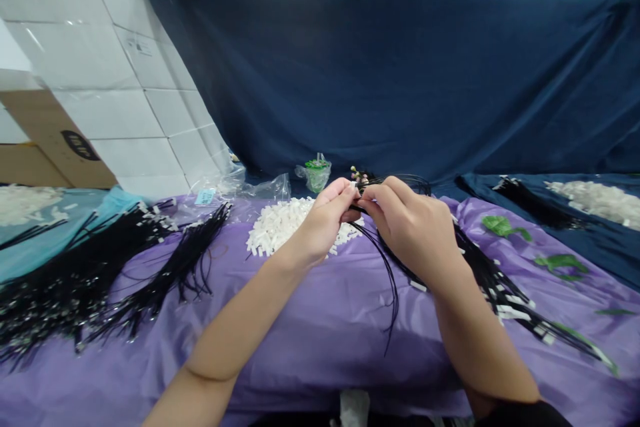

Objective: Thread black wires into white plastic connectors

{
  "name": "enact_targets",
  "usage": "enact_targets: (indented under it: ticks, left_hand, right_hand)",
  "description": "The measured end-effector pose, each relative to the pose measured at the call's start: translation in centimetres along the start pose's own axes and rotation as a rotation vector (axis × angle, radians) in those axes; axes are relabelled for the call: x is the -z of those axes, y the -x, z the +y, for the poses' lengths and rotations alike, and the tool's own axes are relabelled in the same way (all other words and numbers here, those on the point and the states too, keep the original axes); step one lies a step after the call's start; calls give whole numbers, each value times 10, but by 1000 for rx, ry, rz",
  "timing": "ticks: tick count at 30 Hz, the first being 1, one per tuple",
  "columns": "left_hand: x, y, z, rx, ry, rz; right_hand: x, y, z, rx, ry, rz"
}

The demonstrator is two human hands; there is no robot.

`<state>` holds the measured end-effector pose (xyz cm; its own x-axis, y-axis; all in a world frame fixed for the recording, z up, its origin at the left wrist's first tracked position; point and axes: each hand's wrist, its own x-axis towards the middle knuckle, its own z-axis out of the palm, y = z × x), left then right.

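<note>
My left hand [327,217] pinches a small white piece [354,185] between thumb and fingers, above the pile of white pieces [280,223]. Touching it from the right, my right hand [410,220] has its fingers closed around thin black cords [390,273]. The cords loop behind my hands and hang down between them over the purple cloth [320,320]. Just where the cord meets the white piece is hidden by my fingertips. More black cords with white ends [493,277] lie under and right of my right forearm.
Bundles of black cords [65,273] and a smaller bundle [175,267] lie at the left. Behind are clear plastic bags [250,185] and a green-lidded cup [317,173]. White pieces [600,200] lie at the far right. White boxes [110,110] stand back left, beside a blue curtain [400,80].
</note>
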<state>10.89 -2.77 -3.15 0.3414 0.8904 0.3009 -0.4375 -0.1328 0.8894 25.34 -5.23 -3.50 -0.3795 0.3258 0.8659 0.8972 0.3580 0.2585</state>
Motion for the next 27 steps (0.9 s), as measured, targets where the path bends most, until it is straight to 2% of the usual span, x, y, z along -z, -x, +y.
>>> enact_targets:
  ticks: [4,6,8,11,12,13,14,17,18,20,27]
  left_hand:
    - [0,-2,3,0,3,7]
    - [2,-3,9,-3,15,20]
    - [7,-4,17,-20,68,62]
    - [15,-4,31,-31,193,133]
    - [17,-4,35,-24,232,153]
    - [19,-4,39,-11,267,168]
    - [21,-3,42,7,299,178]
    - [21,-1,46,58,383,158]
    - [21,-1,45,79,406,138]
    - [19,-1,42,119,448,90]
    - [16,-2,30,215,529,-2]
  right_hand:
    - [-2,-2,1,-16,-49,8]
    - [1,-3,3,-20,-127,64]
    - [7,-2,3,-16,-205,195]
    - [23,3,0,-1,-300,458]
    - [30,4,-2,-1,-355,498]
    - [35,5,-5,-8,-435,481]
    - [40,6,-7,-20,-533,399]
    - [46,4,-12,-97,-768,13]
    - [44,2,-13,-128,-809,-71]
    - [37,0,-16,-188,-880,-138]
    - [12,2,-28,-398,-1191,-226]
